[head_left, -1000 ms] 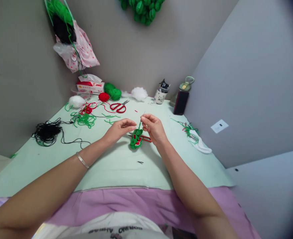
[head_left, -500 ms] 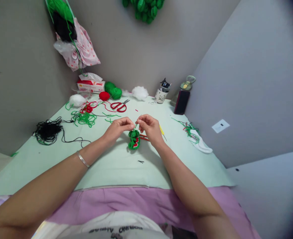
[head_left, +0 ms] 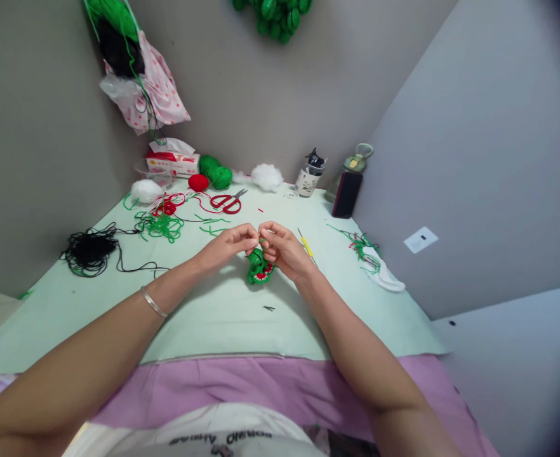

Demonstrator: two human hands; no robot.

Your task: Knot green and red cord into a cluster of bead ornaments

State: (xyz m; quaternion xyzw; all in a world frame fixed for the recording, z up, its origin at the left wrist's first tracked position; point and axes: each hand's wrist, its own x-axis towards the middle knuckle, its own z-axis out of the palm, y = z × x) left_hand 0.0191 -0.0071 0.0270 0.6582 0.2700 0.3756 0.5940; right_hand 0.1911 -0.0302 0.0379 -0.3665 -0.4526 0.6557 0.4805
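Observation:
A small green crochet piece with red and white trim (head_left: 260, 267) hangs just above the pale green table cover (head_left: 223, 317), between my two hands. My left hand (head_left: 230, 244) pinches its top from the left, fingers closed. My right hand (head_left: 282, 249) is closed on the same piece from the right, fingertips meeting the left hand's. A yellow-handled crochet hook (head_left: 307, 245) lies on the table just right of my right hand. What the fingertips pinch besides the piece is too small to see.
Red scissors (head_left: 227, 202), green yarn scraps (head_left: 160, 226), a black yarn tangle (head_left: 89, 249), red and green yarn balls (head_left: 208, 178), white stuffing (head_left: 266, 177), a tissue box (head_left: 173, 164), a jar (head_left: 308, 179) and a dark phone (head_left: 346, 195) lie farther back. More scraps (head_left: 368, 254) sit at right.
My hands have closed together and lowered onto the green piece. The right hand no longer holds the needle up. The piece has lifted slightly toward the fingertips.

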